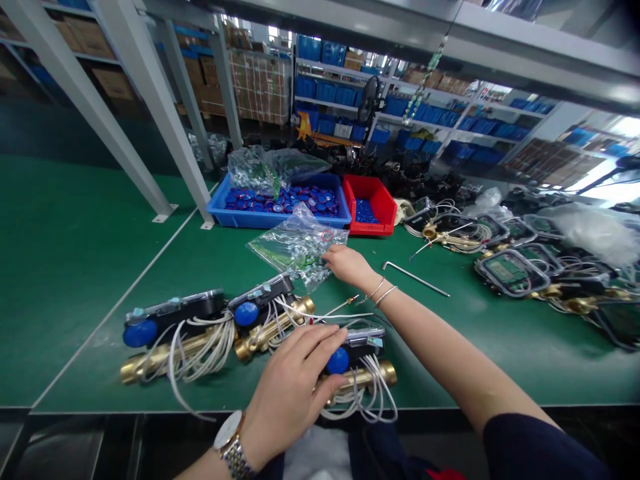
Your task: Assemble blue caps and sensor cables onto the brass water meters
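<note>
My left hand [303, 373], with a watch on its wrist, grips the left side of a brass meter [383, 373] at the table's front edge. This meter has a black box, a blue round cap [338, 361] and coiled white cables. Further forward, my right hand [349, 264] has its fingers closed at a clear plastic bag [280, 248] of small shiny parts; its fingertips are partly hidden, and what they pinch cannot be made out. Two similar meters, one in the middle [273, 327] and one at the left [173, 333], lie beside my left hand.
Behind the bag stand a blue tray [280, 219] of blue discs and a red bin [387, 207] with small blue pieces. A hex key [417, 279] and a screwdriver [440, 240] lie to the right, near several meters [513, 272]. Metal posts [170, 120] rise at the left.
</note>
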Tool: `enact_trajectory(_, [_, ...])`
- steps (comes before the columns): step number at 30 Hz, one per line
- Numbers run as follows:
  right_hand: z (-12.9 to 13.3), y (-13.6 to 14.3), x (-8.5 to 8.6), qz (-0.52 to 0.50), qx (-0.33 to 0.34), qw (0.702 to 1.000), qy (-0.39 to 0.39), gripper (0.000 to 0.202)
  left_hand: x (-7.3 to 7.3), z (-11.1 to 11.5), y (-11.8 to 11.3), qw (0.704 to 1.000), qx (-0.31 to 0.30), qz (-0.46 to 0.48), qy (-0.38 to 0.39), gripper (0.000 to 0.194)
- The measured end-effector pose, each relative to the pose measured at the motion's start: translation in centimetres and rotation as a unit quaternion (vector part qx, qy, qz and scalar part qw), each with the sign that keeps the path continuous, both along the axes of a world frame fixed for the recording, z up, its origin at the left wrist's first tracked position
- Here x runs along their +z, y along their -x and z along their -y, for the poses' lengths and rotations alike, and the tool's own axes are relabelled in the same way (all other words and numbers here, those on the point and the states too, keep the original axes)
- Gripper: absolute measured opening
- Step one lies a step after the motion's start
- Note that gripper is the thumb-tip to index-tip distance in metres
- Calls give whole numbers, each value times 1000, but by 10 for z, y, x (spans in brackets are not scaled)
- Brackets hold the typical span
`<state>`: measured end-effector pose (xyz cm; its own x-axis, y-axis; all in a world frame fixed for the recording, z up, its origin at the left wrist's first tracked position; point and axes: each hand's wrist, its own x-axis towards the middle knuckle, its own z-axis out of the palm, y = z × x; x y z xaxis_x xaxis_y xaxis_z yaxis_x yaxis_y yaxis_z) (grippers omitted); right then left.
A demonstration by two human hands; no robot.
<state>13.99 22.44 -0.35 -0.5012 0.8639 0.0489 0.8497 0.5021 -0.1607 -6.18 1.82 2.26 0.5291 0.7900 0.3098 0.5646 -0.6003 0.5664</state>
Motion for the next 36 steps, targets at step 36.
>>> enact_trajectory(36, [163,-74,77,-97,-41,987,-125,11,33,-9,-2,986,116,14,-118,23])
